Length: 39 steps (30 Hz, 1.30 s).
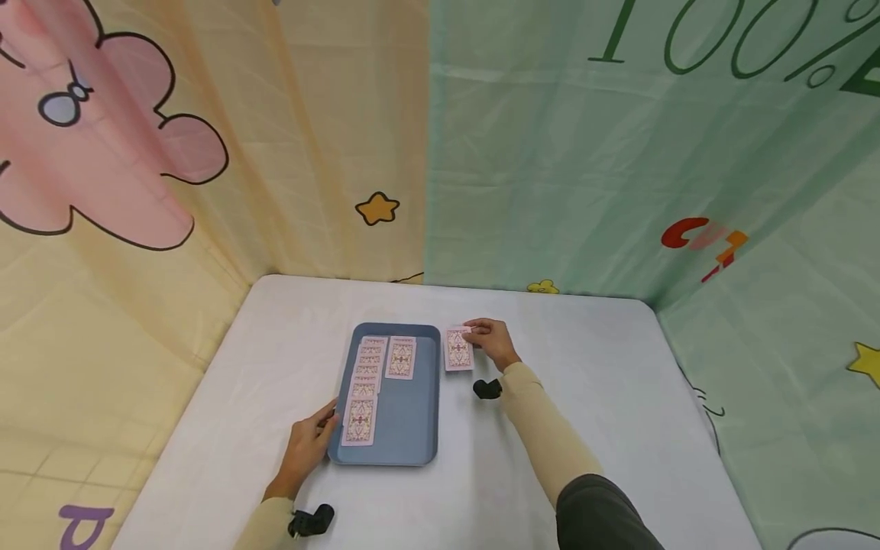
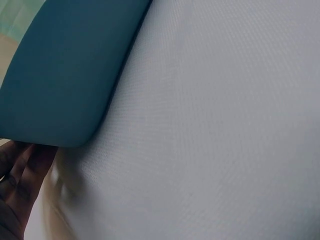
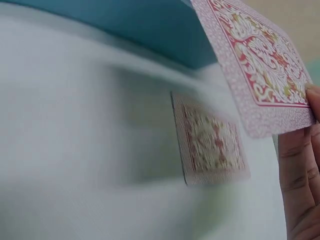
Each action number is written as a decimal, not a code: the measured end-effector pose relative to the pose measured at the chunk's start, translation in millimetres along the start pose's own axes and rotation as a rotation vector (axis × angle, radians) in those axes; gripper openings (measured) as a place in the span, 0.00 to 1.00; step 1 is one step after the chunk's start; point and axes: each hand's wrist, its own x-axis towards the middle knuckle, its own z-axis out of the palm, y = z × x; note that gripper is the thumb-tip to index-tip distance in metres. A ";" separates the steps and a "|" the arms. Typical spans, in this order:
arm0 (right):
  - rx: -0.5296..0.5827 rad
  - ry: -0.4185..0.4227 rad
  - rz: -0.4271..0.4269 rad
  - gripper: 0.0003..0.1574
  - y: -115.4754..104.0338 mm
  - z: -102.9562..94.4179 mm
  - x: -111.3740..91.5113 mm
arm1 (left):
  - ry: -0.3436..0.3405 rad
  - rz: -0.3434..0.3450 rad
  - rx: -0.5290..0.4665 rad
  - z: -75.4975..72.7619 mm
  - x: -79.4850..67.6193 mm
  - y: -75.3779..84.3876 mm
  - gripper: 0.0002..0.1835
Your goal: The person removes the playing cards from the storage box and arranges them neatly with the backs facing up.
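Observation:
My right hand (image 1: 493, 341) pinches a playing card (image 3: 267, 60) at its edge, its red and white patterned back showing. In the right wrist view the card is raised above another face-down card (image 3: 212, 142) on the table, apart from it; whether a stack lies there I cannot tell. My left hand (image 1: 306, 444) holds the left rim of a blue-grey tray (image 1: 406, 424), fingers against the tray's side in the left wrist view. Inside the tray, several overlapping face-down cards (image 1: 360, 422) form a column at the left. A face-down card (image 1: 401, 359) lies beside the column's top.
The tray stands on a white-covered table (image 1: 584, 359). Printed curtains (image 1: 536, 168) hang behind and at both sides of it. A black wrist device (image 1: 486, 389) is on the right wrist, and another black device (image 1: 312, 521) on the left.

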 end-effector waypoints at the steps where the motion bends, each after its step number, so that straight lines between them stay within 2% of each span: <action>1: 0.008 0.013 0.009 0.17 1.1 -4.6 3.1 | 0.000 0.000 0.000 0.2 0.1 0.1 0.21; 9: 0.028 0.124 0.068 0.19 8.5 -37.8 18.5 | -0.005 -0.025 0.013 -0.9 -1.1 2.5 0.21; 16: -0.052 0.153 0.139 0.18 19.5 -55.6 29.6 | 0.001 -0.027 0.008 -0.1 -0.7 2.8 0.21; 23: -0.149 0.125 0.204 0.18 32.1 -56.6 37.9 | 0.030 -0.005 0.006 1.3 -1.7 2.7 0.21; 29: -0.216 0.158 0.173 0.17 34.7 -54.4 41.5 | 0.034 0.005 0.002 1.4 -3.2 3.5 0.20; 39: -0.323 0.167 0.147 0.18 34.7 -51.5 45.7 | 0.020 -0.005 -0.005 1.3 -2.2 2.0 0.20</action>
